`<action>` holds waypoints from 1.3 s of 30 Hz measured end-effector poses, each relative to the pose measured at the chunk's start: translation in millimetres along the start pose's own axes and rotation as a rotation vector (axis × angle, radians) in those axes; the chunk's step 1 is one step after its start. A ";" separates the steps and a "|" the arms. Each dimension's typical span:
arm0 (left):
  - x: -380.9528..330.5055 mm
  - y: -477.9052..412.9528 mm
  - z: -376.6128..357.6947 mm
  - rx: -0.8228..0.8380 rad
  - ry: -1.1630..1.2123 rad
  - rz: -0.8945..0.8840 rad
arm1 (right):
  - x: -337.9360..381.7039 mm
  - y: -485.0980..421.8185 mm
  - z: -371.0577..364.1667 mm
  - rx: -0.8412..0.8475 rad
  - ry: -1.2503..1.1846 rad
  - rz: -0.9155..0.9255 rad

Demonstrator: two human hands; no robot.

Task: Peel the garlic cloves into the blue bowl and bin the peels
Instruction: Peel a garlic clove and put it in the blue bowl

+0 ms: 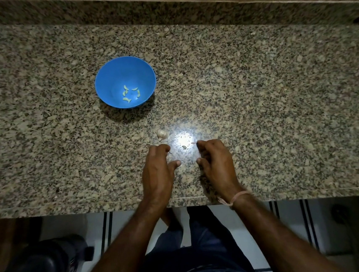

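Risk: the peels [184,146] are tiny and light, so a quick sweep could scatter them or lose them on the speckled worktop [258,97].
Left hand [157,168]: lower centre, palm down, fingers loosely bent, thumb apart, holding nothing visible.
Right hand [216,160]: mirrors it, equally empty.
Garlic [162,133]: unpeeled, just above the left hand.
Bowl [111,76]: upper left of centre, holding the cloves [130,94].

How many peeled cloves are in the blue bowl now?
5 peeled cloves on the blue bowl floor: two left, two right, one at the near side. Overlaps may hide another.
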State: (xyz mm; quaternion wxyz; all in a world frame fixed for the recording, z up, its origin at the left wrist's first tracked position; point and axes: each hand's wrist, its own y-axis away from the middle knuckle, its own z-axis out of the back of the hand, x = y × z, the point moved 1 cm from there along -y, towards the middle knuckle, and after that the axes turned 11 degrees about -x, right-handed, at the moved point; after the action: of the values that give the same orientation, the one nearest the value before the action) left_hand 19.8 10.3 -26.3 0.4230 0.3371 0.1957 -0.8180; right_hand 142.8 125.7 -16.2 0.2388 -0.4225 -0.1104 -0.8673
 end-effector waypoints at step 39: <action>-27.5 15.3 -15.2 -0.317 -0.032 0.271 | -9.6 -54.5 -17.2 0.241 0.100 0.332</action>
State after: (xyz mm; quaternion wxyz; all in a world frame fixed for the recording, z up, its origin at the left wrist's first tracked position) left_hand 49.7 26.2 -17.7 0.5799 0.2764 0.2679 -0.7180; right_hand 108.5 169.0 -33.9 0.4322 -0.3597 -0.1302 -0.8166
